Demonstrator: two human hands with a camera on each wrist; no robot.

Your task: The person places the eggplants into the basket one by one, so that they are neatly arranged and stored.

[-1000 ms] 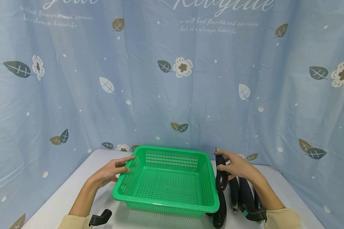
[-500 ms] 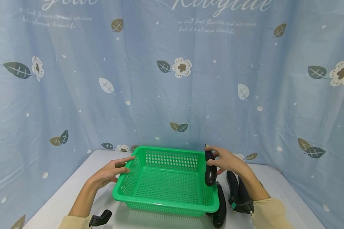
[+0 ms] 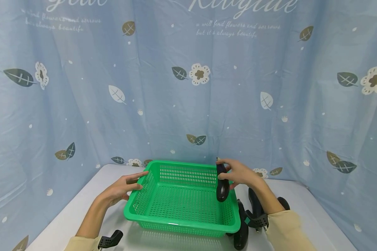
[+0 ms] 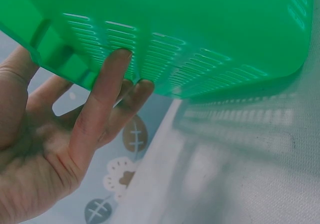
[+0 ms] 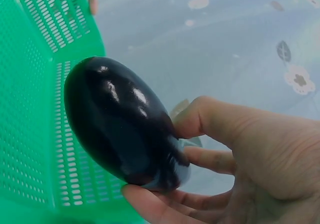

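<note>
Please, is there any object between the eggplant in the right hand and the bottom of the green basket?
Nothing visible stands in the way. The right hand holds the eggplant at the right side of the green basket; the other eggplants in view lie outside, to its right.

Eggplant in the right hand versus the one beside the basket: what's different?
The held eggplant is up over the basket; the lying eggplant is outside it, on the table. The right hand grips the held eggplant; no hand grips the lying eggplant. Both are dark and elongated.
</note>
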